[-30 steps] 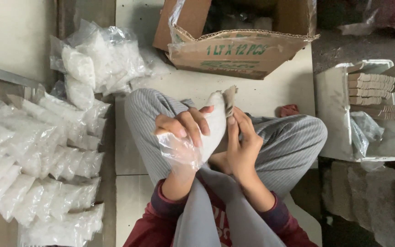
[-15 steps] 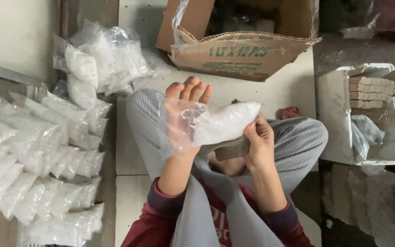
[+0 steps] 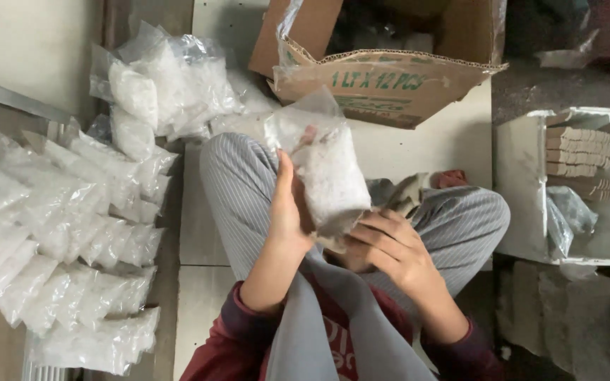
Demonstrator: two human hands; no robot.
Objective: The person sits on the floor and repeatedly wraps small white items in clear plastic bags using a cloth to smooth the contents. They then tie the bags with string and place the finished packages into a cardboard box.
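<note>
Clear plastic bag of white grains (image 3: 327, 176) held upright, long axis pointing away, left hand (image 3: 289, 212) gripping its side, right hand (image 3: 390, 248) cupping its base, brown cardboard box (image 3: 383, 77) beyond the hands, filled bags (image 3: 58, 226) stacked left of them

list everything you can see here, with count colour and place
held bag: one, clear plastic with white filling, upright between both hands above the lap
filled bags: many, too many to count, clear with white filling, laid in rows on the floor at the left
bag heap: one pile, clear and white, upper left beside the box
cardboard box: one, brown, open, top centre
tray: one, white, at the right
brown card pieces: a stack, brown, in the tray
trousers: grey striped, legs crossed
left hand: flat against the bag's left side
right hand: under the bag's lower end
</note>
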